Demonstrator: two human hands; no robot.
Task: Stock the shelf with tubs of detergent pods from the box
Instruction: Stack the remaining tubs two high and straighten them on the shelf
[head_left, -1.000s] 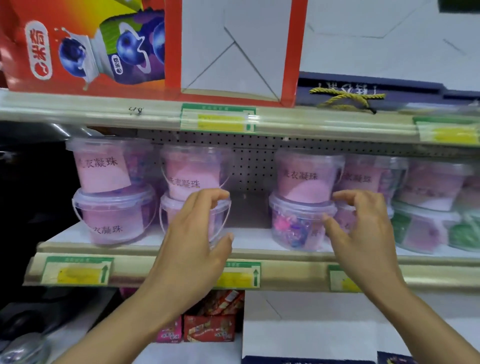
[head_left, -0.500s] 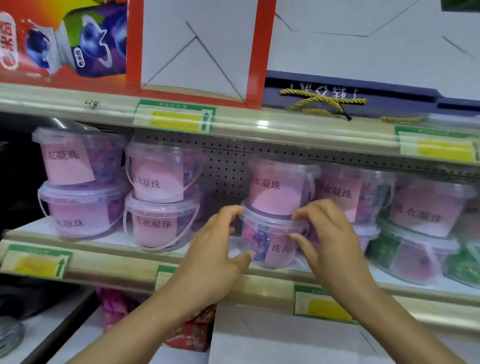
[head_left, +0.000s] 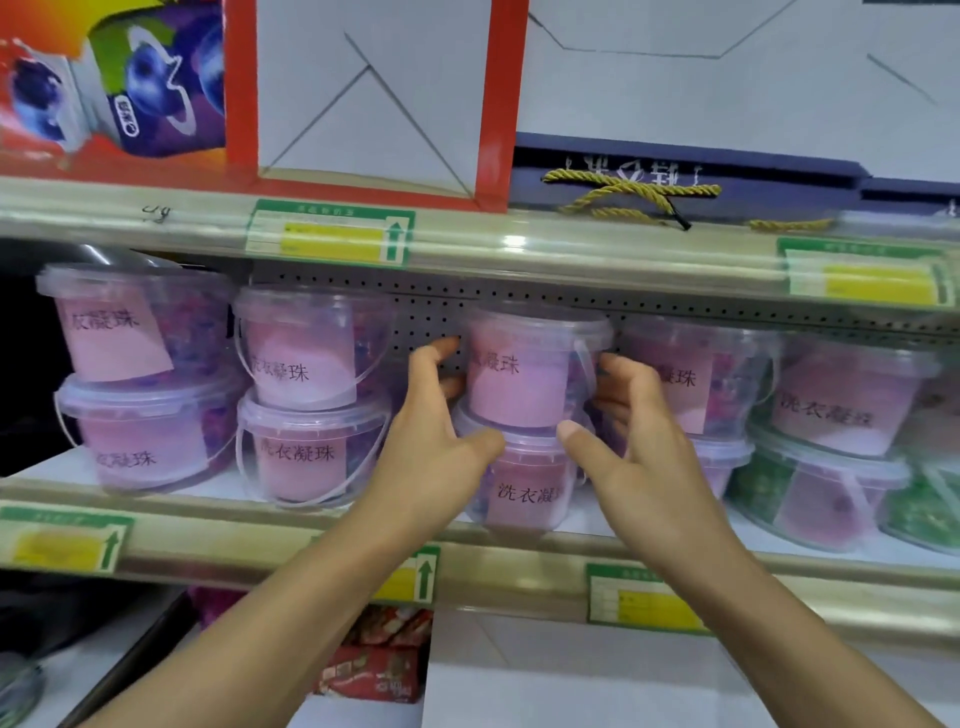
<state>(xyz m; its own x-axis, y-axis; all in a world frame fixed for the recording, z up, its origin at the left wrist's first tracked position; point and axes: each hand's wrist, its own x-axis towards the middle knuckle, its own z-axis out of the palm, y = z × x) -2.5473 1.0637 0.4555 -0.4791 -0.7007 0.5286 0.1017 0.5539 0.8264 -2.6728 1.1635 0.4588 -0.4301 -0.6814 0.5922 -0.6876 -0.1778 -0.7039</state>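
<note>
While both bare hands reach into the middle shelf, these things show:

Left hand (head_left: 434, 447): at 9 o'clock of the upper tub (head_left: 524, 371); fingers curl round its left side, thumb lies against the lid of the lower tub (head_left: 524, 483); spread wide, cupping rather than pinching.
Right hand (head_left: 636, 452): at 3 o'clock of the same stack; fingers wrap the upper tub's right side by its clear handle, thumb points toward the lower tub's lid; also spread, pressed to the tub; whether either hand bears the weight, I cannot tell.
Upper tub: clear plastic, pink label with handwritten characters, the last two readable as 凝珠; sits on the lower tub, between the two hands.
Lower tub: stands on the middle shelf (head_left: 260, 525) near its front edge; pink label reads 洗衣凝, the rest hidden by the right thumb.
Neighbouring stack (head_left: 311, 395): at 9 o'clock of the hands, two tubs; the lower label reads 洗衣凝珠.
Far-left stack (head_left: 130, 379): two more tubs, writing partly blurred.
Right-hand tubs (head_left: 852, 400): at 3 o'clock; one label reads 洗衣凝, the last character smeared; green pods show in the low tubs (head_left: 769, 488) beneath.
Price tags (head_left: 332, 234): green and yellow with a green arrow pointing up; print too small to read.
Upper shelf: red carton (head_left: 114, 88) picturing blueberries at 11 o'clock; yellow cord (head_left: 628, 195) at 1 o'clock.
</note>
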